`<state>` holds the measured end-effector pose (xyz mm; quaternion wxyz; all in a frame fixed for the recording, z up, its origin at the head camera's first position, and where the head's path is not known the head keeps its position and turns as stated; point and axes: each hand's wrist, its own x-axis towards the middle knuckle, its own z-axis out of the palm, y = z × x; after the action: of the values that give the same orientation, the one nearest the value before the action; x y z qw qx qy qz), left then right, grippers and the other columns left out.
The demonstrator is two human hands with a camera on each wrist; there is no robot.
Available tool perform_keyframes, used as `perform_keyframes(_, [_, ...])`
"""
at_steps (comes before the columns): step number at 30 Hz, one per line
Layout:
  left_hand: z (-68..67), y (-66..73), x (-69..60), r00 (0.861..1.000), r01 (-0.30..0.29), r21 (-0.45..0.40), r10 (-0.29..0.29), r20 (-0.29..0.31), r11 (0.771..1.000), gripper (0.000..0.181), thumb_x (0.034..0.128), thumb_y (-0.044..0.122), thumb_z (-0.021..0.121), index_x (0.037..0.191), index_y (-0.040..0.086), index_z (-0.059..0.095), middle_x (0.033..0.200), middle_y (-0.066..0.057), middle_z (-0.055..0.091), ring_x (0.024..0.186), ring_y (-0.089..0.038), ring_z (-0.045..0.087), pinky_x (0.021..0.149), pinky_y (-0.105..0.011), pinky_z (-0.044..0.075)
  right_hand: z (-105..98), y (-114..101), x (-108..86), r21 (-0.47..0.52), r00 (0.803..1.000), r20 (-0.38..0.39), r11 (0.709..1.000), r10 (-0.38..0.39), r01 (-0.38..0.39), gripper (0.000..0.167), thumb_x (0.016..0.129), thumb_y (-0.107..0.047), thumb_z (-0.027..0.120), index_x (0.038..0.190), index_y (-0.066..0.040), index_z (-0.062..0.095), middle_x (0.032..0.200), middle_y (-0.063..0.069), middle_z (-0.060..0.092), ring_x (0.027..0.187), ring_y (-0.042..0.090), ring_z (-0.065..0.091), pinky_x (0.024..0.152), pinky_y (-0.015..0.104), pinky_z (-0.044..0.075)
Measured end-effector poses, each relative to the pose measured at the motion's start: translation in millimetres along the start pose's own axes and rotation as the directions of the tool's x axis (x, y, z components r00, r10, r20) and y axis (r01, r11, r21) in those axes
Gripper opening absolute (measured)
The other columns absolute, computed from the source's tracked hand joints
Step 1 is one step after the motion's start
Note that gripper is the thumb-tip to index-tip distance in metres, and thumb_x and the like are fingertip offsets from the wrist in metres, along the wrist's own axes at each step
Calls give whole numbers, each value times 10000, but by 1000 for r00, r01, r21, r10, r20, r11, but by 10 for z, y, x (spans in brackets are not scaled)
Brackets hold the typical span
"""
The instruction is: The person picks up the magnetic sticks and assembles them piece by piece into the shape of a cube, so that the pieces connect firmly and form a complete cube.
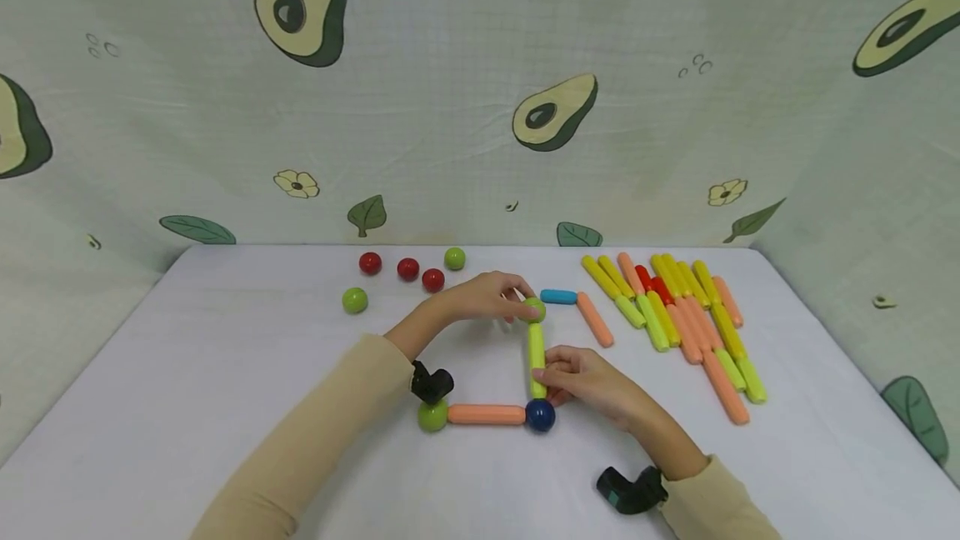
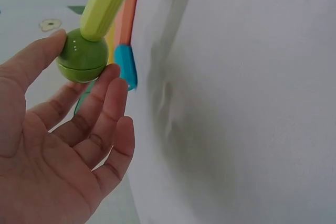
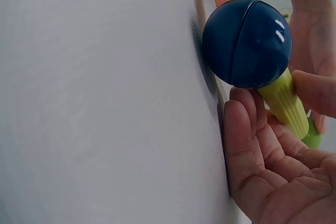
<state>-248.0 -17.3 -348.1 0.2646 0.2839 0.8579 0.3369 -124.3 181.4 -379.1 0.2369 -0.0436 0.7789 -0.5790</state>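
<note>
"What's the stick like?"

"The lime-yellow stick [image 1: 536,342] is slim and grooved, tipped with a glossy green ball [image 1: 536,304]; its other end meets a navy ball [image 1: 540,415]."

"Pointing where?"

"Its long axis runs from the navy ball towards the far edge; any upward tilt, I can't tell. It's mid-desk [image 1: 300,457], about square to an orange stick [image 1: 487,415]."

"And the hands?"

"Left hand [image 1: 491,298] pinching the green ball, right hand [image 1: 583,375] pinching the lime-yellow stick."
</note>
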Motion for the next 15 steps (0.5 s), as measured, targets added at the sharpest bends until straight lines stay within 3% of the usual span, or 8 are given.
perform_keyframes(9, [-38, 10, -81, 1000, -21, 12, 21, 12, 1000, 446, 1057, 339, 663, 1419, 80, 634, 1175, -104, 731, 966, -196, 699, 800, -253, 508, 4, -8, 3, -8, 1000, -10, 1000, 7, -7, 342, 1057, -141, 633, 1267, 128, 597, 875, 2, 701, 793, 136, 639, 774, 223, 577])
perform_keyframes(15, [-108, -75, -331, 998, -70, 4, 70, -7, 998, 400, 1067, 264, 652, 1402, 45, 642, 1147, -131, 745, 984, -207, 698, 903, -296, 550, 5, -3, 5, -19, 999, -25, 999, 25, -26, 327, 1059, -148, 633, 1254, 114, 605, 876, 8, 708, 786, 134, 637, 769, 224, 573])
